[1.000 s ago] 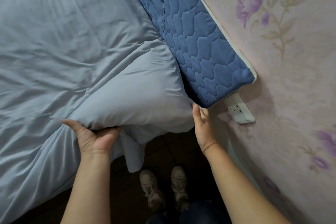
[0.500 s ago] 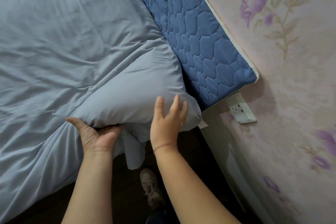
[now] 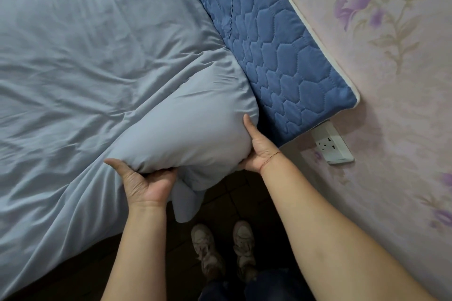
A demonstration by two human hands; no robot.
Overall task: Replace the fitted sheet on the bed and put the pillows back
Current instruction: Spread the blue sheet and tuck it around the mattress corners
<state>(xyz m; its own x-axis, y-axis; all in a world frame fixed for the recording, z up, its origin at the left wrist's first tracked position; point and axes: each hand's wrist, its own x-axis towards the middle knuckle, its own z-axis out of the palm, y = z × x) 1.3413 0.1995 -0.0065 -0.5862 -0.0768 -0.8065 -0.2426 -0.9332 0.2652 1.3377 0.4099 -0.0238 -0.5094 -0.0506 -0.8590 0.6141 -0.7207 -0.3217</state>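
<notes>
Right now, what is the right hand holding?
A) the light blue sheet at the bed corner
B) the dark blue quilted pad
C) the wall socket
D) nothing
A: the right hand grips the light blue sheet at the corner, thumb up along it, beside the quilted pad and away from the socket.

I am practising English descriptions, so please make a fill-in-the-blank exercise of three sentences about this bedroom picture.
1. The left hand and right hand grip a raised corner under the smooth light ____ sheet.
2. Two pale worn shoes stand on the dark ____.
3. The pale pink wallpaper shows purple ____.
Missing words: blue; floor; flowers.
</notes>
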